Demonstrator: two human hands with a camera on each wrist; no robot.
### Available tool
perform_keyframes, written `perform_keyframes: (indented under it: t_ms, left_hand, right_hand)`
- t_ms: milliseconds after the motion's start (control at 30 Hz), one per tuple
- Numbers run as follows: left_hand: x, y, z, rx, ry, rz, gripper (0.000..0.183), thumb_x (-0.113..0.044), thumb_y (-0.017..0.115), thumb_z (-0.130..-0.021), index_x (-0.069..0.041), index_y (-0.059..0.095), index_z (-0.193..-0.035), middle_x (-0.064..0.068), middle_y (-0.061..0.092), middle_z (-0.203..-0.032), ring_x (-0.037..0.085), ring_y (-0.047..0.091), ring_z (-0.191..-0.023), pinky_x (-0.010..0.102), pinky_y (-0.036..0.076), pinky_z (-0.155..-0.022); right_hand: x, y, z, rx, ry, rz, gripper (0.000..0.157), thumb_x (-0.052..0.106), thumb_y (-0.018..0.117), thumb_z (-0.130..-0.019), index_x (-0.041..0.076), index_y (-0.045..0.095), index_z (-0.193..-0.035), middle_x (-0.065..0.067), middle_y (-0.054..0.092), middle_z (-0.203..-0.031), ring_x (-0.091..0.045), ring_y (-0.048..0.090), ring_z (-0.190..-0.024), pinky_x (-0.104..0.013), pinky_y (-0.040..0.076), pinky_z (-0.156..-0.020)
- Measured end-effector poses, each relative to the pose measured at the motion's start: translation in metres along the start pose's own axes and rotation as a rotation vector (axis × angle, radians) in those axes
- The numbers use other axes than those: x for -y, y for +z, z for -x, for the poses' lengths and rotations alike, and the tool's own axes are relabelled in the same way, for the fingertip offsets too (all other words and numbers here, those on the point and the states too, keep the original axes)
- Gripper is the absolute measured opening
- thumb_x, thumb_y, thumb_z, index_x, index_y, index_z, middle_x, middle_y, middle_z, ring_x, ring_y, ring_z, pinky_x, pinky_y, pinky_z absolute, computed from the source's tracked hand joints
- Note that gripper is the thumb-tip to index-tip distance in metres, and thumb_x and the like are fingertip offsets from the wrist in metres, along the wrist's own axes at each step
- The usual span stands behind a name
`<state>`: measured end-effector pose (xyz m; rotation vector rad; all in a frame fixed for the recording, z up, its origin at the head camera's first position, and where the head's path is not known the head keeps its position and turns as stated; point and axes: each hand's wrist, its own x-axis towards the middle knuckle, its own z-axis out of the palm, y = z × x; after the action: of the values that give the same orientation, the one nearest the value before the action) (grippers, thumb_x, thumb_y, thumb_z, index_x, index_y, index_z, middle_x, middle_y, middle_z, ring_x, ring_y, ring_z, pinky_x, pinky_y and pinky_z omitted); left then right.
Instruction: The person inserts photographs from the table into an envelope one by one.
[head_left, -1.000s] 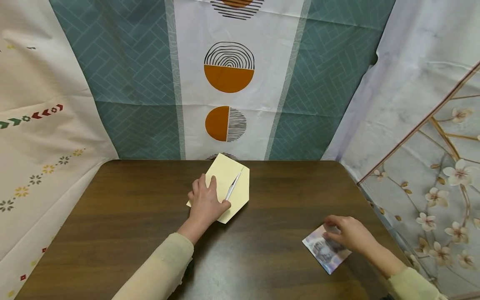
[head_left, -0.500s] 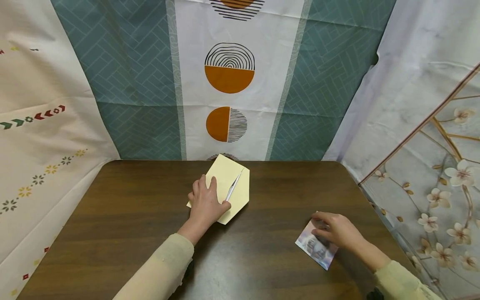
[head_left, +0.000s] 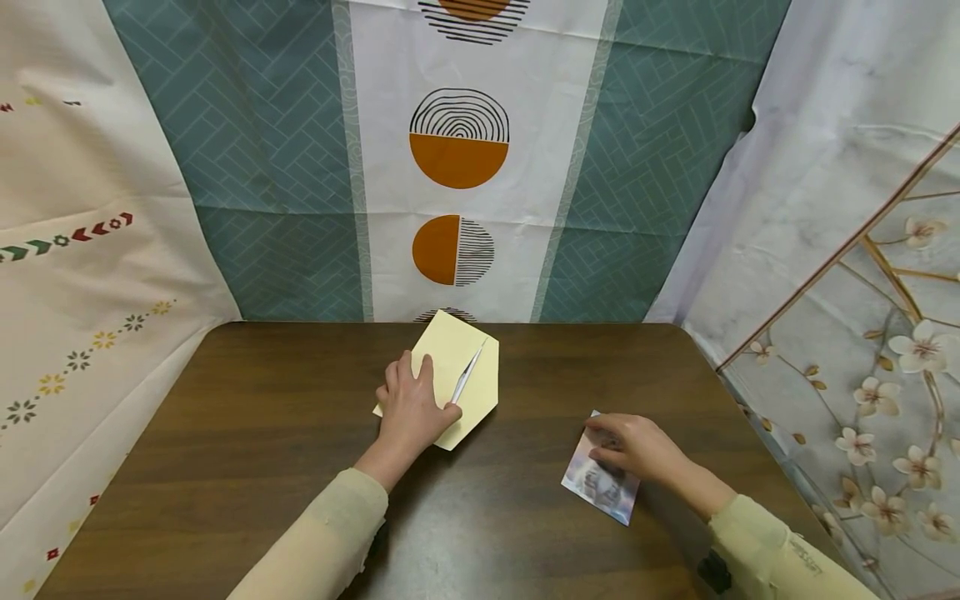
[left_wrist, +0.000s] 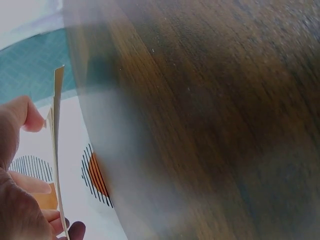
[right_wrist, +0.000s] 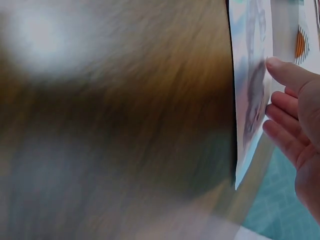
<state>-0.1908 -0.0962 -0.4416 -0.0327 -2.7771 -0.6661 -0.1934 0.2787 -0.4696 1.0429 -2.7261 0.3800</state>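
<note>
A pale yellow paper envelope (head_left: 450,350) lies near the table's far edge, turned at an angle. My left hand (head_left: 411,404) holds it on its left side, fingers spread over it and thumb low on its face. In the left wrist view the envelope (left_wrist: 57,140) appears edge-on, a small lifted flap by the thumb. A slim whitish pointed shape (head_left: 467,372) runs up from the thumb; whether it is an opening or a separate thing, I cannot tell. My right hand (head_left: 637,443) holds a small pink-and-purple printed card (head_left: 596,492) near its upper right edge, index finger and thumb curled.
The brown wooden table (head_left: 300,500) stretches out on all sides. Behind it hangs a teal and white cloth (head_left: 480,192) with orange half-circles. Patterned cloths flank the table: a cream cloth (head_left: 90,275) on the left, a floral cloth (head_left: 862,375) on the right.
The right hand has carried the printed card leftward and slightly away from me across the table, turning it a little. The left hand and the envelope have stayed in place.
</note>
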Motion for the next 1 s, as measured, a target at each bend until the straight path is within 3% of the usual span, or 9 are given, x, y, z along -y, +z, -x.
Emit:
perform_keyframes:
  t_ms: [333,633,1000]
  left_hand:
    - [-0.001,0.000,0.001,0.007,-0.005,-0.003,0.080,-0.036,0.067,-0.070,-0.003,0.046,-0.140,0.023,0.030,-0.147,0.041,0.029,-0.129,0.060,0.036,-0.086]
    - [-0.001,0.000,0.000,0.015,-0.007,-0.010,0.080,-0.037,0.067,-0.071,-0.003,0.046,-0.140,0.024,0.030,-0.147,0.041,0.029,-0.129,0.060,0.036,-0.086]
    - [-0.002,-0.001,0.000,0.020,-0.005,-0.013,0.080,-0.036,0.066,-0.071,-0.003,0.045,-0.140,0.023,0.030,-0.147,0.041,0.029,-0.129,0.059,0.036,-0.086]
  right_hand:
    - [0.018,0.012,-0.031,0.022,-0.026,0.030,0.043,0.032,0.078,-0.079,0.012,0.068,-0.116,0.001,0.071,-0.106,-0.014,0.067,-0.096,-0.039,0.052,-0.080]
    - [0.022,0.015,-0.041,0.003,-0.054,0.035,0.045,0.034,0.078,-0.078,0.010,0.069,-0.115,0.000,0.071,-0.104,-0.014,0.067,-0.093,-0.038,0.053,-0.078]
    - [0.007,-0.005,-0.025,0.025,0.131,-0.051,0.045,0.035,0.079,-0.077,0.012,0.069,-0.115,0.001,0.070,-0.109,-0.018,0.067,-0.099,-0.043,0.052,-0.084]
